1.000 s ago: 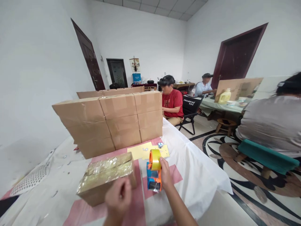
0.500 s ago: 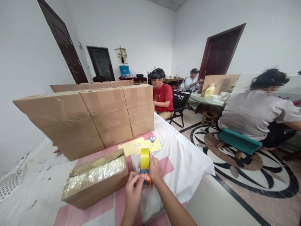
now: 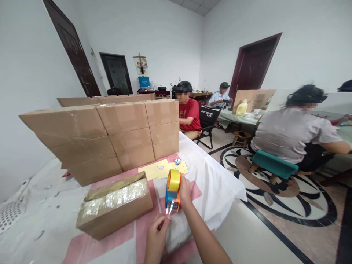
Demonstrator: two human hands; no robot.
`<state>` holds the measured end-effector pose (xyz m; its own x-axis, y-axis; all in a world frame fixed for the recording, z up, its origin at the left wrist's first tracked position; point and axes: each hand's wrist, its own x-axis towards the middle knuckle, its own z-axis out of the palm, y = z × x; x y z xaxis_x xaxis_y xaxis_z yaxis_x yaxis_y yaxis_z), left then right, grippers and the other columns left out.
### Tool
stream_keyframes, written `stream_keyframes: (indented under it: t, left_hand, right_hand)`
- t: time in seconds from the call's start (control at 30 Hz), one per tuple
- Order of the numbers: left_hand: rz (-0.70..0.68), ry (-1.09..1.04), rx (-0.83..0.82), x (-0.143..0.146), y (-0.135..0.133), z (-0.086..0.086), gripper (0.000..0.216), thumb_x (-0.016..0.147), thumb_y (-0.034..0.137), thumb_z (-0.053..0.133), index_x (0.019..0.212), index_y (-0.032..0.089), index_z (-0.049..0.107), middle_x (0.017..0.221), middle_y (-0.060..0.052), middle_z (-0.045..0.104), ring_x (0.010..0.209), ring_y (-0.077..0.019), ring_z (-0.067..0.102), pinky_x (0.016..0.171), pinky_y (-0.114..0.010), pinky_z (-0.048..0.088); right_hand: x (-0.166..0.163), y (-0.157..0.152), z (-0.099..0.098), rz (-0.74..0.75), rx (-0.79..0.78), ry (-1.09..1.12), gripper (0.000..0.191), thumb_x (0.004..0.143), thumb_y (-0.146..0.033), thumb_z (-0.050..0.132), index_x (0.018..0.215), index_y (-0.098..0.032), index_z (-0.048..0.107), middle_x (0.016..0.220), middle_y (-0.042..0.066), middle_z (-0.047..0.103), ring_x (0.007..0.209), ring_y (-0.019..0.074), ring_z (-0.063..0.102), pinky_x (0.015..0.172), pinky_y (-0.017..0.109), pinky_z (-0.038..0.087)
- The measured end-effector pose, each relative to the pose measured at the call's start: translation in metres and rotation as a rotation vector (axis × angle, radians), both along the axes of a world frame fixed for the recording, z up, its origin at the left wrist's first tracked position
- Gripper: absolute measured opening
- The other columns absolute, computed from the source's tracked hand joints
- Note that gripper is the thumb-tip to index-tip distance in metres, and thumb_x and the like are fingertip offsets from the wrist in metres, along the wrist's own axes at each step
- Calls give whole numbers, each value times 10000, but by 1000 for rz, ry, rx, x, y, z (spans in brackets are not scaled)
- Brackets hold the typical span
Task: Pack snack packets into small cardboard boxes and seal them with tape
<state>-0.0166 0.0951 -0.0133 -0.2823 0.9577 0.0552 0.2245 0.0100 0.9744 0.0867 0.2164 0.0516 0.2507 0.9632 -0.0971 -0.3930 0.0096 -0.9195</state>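
My right hand (image 3: pixel 185 192) is wrapped round a blue and orange tape dispenser (image 3: pixel 172 198) that carries a yellow roll of packing tape (image 3: pixel 174 179). Just below it, my left hand (image 3: pixel 158 231) pinches the loose end of the clear tape (image 3: pixel 169 210), which stretches from the dispenser to my fingertips. To the left of both hands rests a long cardboard box (image 3: pixel 121 214). Its top side shows shiny crumpled wrapping (image 3: pixel 117 196) between the raised flaps. The hands and dispenser are above the cloth-covered table.
Behind the box stands a stacked wall of taped cardboard boxes (image 3: pixel 126 141). A yellow sheet (image 3: pixel 154 170) and a small blue-white item (image 3: pixel 178 161) lie on the tablecloth (image 3: pixel 214 172). People sit beyond, one in a red shirt (image 3: pixel 189 113), near a black folding chair (image 3: pixel 208 119).
My left hand has drawn the tape end down and away from the dispenser, so a clear strip now shows between them. The dispenser has tilted and shifted slightly right.
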Motion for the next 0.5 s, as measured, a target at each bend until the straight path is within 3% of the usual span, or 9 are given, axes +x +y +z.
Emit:
stream_keyframes:
  t: [0.13, 0.27, 0.37, 0.5]
  left_hand:
    - [-3, -91, -119, 3, 0, -9, 703, 702, 840, 622, 731, 149, 743, 709, -74, 687, 689, -218, 603, 628, -284, 459]
    - [30, -128, -162, 6, 0, -10, 757, 604, 885, 655, 705, 138, 729, 561, -31, 584, 550, -166, 501, 515, -257, 366]
    - [41, -79, -142, 5, 1, -3, 750, 635, 892, 621, 640, 146, 698, 497, -10, 517, 517, -150, 466, 500, -248, 334]
    - [-7, 14, -79, 6, -3, 1, 716, 700, 869, 595, 622, 163, 679, 509, -16, 556, 509, -158, 509, 507, -251, 390]
  right_hand:
    - [-1, -1, -3, -19, 11, 122, 349, 814, -608, 652, 793, -265, 591, 716, 6, 703, 815, 257, 696, 737, 367, 545]
    - [0, 3, -14, -3, 13, 96, 351, 802, -607, 655, 817, -261, 600, 743, 0, 687, 800, 245, 682, 735, 363, 541]
    - [0, 5, -20, 13, 6, 84, 382, 772, -611, 694, 848, -246, 612, 792, 0, 688, 778, 230, 671, 717, 352, 543]
    - [8, -5, -14, 26, 19, 124, 421, 757, -645, 718, 763, -244, 590, 707, -15, 650, 661, 196, 626, 622, 317, 526]
